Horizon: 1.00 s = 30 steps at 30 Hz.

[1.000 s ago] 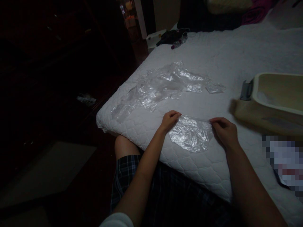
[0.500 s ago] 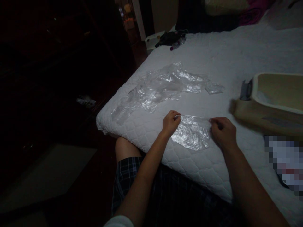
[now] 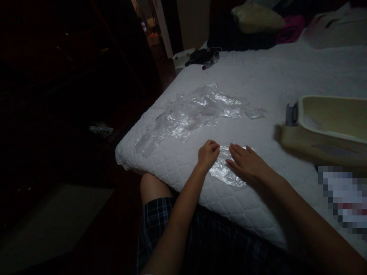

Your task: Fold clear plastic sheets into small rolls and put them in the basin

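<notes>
A clear plastic bag [image 3: 226, 173] lies on the white quilted bed [image 3: 169, 164] near its front edge. My left hand [image 3: 208, 154] is closed in a pinch at the bag's upper left corner. Over the bag's right part, my right hand [image 3: 248, 162] is flat with fingers stretched out, hiding some of the plastic beneath. Whether its palm presses on the bag or hovers just above, I cannot tell. Farther back, a heap of crumpled clear plastic bags [image 3: 197, 109] spreads across the bed.
A beige plastic bin [image 3: 329, 141] with a grey latch stands at the right. Below it lies a blurred-out item [image 3: 344, 198]. Dark items and a bottle [image 3: 210, 62] sit at the far left corner; a yellowish bag [image 3: 258, 19] and pink cloth [image 3: 291, 28] are at the back.
My right hand has let go of the bag's right corner, opened flat and moved left over the bag. My left hand keeps its pinch. The view has tilted up slightly.
</notes>
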Each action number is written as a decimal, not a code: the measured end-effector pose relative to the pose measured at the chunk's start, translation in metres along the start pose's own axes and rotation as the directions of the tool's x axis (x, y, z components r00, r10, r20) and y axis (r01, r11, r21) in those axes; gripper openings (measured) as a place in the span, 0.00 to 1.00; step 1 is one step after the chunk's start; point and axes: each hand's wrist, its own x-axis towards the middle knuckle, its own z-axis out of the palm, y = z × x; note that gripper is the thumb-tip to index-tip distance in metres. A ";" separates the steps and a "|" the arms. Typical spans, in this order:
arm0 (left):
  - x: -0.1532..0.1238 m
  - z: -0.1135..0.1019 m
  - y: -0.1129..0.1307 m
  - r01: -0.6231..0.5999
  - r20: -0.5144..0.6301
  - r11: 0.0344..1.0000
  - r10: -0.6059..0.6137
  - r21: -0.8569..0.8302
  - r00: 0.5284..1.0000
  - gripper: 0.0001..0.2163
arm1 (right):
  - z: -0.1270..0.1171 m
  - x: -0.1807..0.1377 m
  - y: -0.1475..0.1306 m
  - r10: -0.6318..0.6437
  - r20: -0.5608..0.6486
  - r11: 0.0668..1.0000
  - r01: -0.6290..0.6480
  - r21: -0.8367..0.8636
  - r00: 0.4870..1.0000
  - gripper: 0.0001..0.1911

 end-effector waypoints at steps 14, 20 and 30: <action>0.000 -0.002 0.001 0.028 -0.012 1.000 -0.028 -0.009 1.000 0.05 | -0.017 -0.038 0.052 0.506 -0.260 0.819 -0.363 0.445 0.822 0.25; 0.000 -0.002 -0.002 0.008 -0.069 0.998 -0.013 -0.069 0.998 0.06 | -0.001 -0.025 0.055 0.731 -0.074 0.521 -0.484 0.703 0.679 0.20; 0.002 0.000 -0.007 0.075 -0.062 0.977 -0.089 -0.202 0.994 0.09 | 0.009 -0.030 0.055 0.687 -0.094 0.442 -0.312 0.841 0.721 0.16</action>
